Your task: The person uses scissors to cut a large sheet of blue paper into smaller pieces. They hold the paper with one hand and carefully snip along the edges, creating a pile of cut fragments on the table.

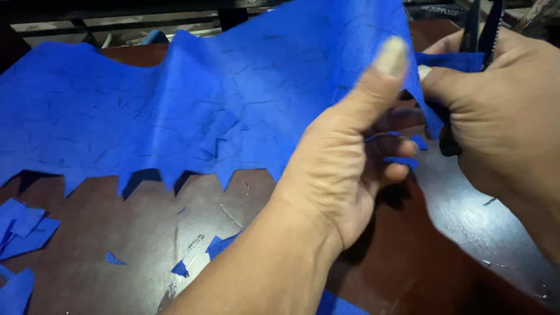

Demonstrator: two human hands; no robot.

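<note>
We see a sheet of blue fabric [204,99], matte and finely creased, with a lower edge cut into a row of pointed, saw-like teeth. It lies draped across the far part of a dark brown desk [140,221], whose surface is glossy and scratched, and it rises at its right end into the hands.

Our left hand [344,169] comes up from below the fabric with the wrist bent. Its thumb presses flat against the front of the sheet's right edge, and its fingers [396,172] curl behind, so the cloth is pinched between them.

Our right hand [501,111] sits just right of that edge, closed around the dark handles of scissors [481,29], which stand upright above the knuckles. The blades are hidden by the fabric and hand.

Small blue scraps [23,233], triangular and angular, lie scattered on the desk below the fabric's toothed edge, most of them toward the left.
</note>
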